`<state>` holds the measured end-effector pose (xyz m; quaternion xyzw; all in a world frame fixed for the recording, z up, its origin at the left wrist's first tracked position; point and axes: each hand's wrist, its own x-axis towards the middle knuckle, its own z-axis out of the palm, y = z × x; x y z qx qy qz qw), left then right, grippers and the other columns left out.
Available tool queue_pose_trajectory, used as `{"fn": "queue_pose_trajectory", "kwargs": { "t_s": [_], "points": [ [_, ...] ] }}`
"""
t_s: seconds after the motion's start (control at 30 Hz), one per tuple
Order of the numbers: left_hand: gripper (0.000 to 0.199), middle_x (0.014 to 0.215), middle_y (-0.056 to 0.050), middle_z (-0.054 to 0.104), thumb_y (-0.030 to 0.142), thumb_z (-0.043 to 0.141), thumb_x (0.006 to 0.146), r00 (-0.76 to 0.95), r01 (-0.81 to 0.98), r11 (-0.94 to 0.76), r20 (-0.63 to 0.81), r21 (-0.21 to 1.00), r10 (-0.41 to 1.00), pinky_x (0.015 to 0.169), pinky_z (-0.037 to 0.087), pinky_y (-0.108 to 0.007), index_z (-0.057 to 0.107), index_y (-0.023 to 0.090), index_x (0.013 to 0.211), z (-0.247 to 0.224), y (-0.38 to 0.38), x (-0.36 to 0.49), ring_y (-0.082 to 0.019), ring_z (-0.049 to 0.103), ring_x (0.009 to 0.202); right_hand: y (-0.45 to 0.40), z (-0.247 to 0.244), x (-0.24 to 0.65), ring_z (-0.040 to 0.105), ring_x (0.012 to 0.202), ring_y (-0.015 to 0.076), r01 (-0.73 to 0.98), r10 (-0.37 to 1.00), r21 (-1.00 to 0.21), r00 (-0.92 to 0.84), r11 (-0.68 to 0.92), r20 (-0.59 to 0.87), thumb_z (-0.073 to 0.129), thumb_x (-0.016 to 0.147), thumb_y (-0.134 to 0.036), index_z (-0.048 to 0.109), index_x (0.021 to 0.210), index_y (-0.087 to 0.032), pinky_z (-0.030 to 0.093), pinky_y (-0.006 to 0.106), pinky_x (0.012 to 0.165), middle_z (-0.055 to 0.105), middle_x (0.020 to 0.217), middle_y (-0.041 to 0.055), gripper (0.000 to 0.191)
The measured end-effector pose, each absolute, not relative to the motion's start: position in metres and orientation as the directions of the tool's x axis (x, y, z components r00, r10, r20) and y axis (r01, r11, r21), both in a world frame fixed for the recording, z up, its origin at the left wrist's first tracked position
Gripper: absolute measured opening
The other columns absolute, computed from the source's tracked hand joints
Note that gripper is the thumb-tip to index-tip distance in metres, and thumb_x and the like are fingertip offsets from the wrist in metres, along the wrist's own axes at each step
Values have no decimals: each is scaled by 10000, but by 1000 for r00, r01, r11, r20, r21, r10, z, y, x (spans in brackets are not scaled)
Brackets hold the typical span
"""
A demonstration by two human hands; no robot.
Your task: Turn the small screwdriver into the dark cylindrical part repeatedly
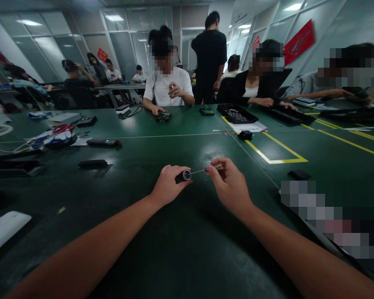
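My left hand (169, 184) is closed around a short black cylinder (183, 176), whose round, silver-rimmed end faces right. Between the fingertips of my right hand (229, 180) is the handle of a thin screwdriver (218, 166). Its slim metal shaft points left and reaches the rim of the cylinder's end; whether the tip is inside cannot be made out. Both hands are above the green table (162, 249), close to the middle of the view.
A black bar (92, 164), a dark pen-like tool (103, 143) and red-handled scissors (64, 128) lie at left. A small black block (245, 135) and a flat black piece (299, 174) lie right. A person (168, 89) sits opposite, beside black trays (237, 114).
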<state>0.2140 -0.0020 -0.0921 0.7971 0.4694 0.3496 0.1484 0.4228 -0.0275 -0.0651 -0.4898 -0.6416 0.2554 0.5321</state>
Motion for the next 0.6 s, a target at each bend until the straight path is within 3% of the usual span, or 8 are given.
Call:
{"fn": "queue_pose_trajectory", "kwargs": {
  "t_s": [0.27, 0.43, 0.6],
  "points": [
    [346, 1134, -45, 746, 305, 783, 858, 322, 637, -521, 418, 568, 850, 1078, 405, -533, 697, 256, 1190, -93, -2, 215, -261, 660, 1069, -26, -66, 425, 702, 798, 225, 323, 899, -863, 74, 388, 432, 696, 908, -396, 604, 1084, -234, 546, 398, 755, 730, 901, 44, 256],
    [326, 1121, -46, 748, 283, 775, 863, 303, 638, -508, 417, 579, 857, 1067, 414, -529, 701, 252, 1180, -93, -1, 214, -260, 660, 1064, -31, -64, 422, 720, 888, 238, 273, 905, -876, 42, 398, 424, 624, 956, -385, 644, 993, -234, 545, 414, 813, 759, 959, 66, 156],
    [326, 1138, -51, 745, 285, 769, 868, 290, 639, -498, 416, 586, 862, 1056, 428, -524, 699, 249, 1184, -91, -1, 213, -264, 657, 1071, -32, -64, 421, 731, 961, 235, 220, 907, -888, 26, 404, 420, 534, 1013, -407, 661, 1048, -243, 557, 431, 884, 770, 1061, 73, 211]
  ]
}}
